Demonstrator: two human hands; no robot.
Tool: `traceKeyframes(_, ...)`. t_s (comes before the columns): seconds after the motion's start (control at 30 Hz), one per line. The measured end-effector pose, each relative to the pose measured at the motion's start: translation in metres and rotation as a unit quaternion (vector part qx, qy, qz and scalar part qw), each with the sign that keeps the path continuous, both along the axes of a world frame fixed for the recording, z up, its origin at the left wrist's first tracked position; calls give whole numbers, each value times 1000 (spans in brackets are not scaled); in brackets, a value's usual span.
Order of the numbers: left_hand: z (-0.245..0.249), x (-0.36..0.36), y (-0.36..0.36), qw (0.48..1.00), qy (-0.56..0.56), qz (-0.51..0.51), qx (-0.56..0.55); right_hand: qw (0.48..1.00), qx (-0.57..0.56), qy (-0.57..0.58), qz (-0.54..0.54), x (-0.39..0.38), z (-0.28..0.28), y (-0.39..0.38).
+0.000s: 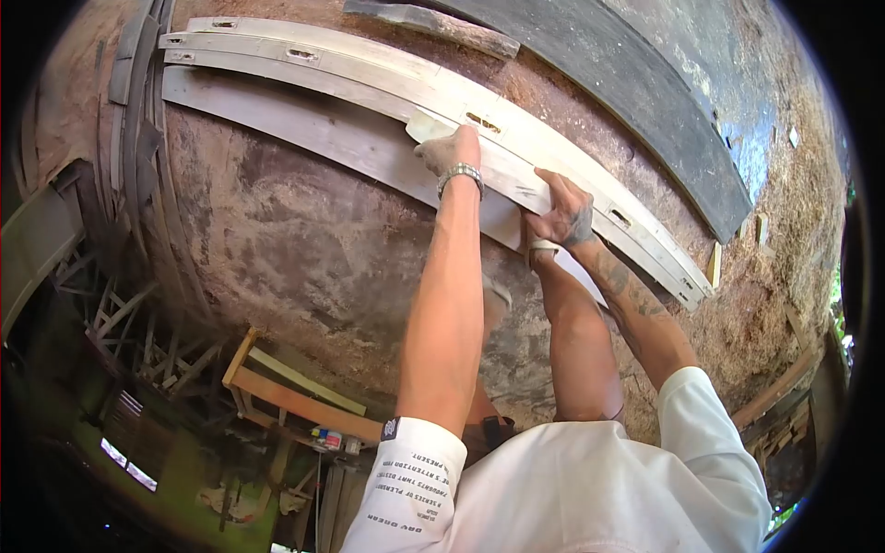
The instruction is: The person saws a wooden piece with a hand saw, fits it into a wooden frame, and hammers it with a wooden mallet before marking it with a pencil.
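Short pale board lies lengthwise along the near edge of the slotted wooden rails, around their middle, with both hands on it. Working from the left, the rails' far ends stretch over the sawdust-strewn ground, a wide plank lying just beside them on the person's side. Next comes the left hand, its fingers curled down around the board's left end; the underside of that grip is hidden, so I cannot tell how tightly it closes. Steady, even pressure here would, I judge, keep the board's edge running true to the rail. Further right, the right hand is partly spread, thumb parted from the fingers, straddling the board's other end. Both ends are best held level, with fingertips kept out from between the pieces, since a tilted end could slip.
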State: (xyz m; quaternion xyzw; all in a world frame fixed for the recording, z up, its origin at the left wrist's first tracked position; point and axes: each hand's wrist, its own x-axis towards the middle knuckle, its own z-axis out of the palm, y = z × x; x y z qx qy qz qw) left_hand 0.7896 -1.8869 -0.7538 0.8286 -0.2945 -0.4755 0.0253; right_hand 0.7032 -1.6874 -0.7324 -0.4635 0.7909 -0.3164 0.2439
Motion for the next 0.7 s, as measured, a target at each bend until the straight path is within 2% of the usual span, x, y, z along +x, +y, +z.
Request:
traceKeyframes(0.17, -10, 7, 8, 996, 35, -17, -81, 994, -98, 58, -8, 6, -2, -6)
traceKeyframes(0.27, -11, 12, 18, 974, 76, -37, -212, 996, -67, 51, 4, 8, -3, 0)
traceKeyframes(0.37, -31, 23, 23, 932, 196, -51, -301, 999, -35, 27, -9, 14, -7, 8)
traceKeyframes(0.47, -47, 30, 21, 929, 232, -75, -279, 1000, -19, 9, -6, 13, -7, 9)
traceKeyframes(0.5, -88, 14, 19, 889, 10, -93, -448, 999, -31, 26, -7, 10, -13, 10)
traceKeyframes(0.57, -101, 25, 23, 864, -18, -166, -475, 998, -29, 53, -15, 7, -18, 10)
traceKeyframes(0.6, -71, 49, 22, 893, 183, -224, -344, 995, -22, 97, -13, 5, -21, 11)
traceKeyframes(0.67, -69, 79, 28, 849, 233, -272, -388, 993, -31, 114, -3, 1, -30, 11)
traceKeyframes(0.7, -80, 93, 33, 816, 240, -297, -434, 993, -20, 113, -30, 10, -24, 9)
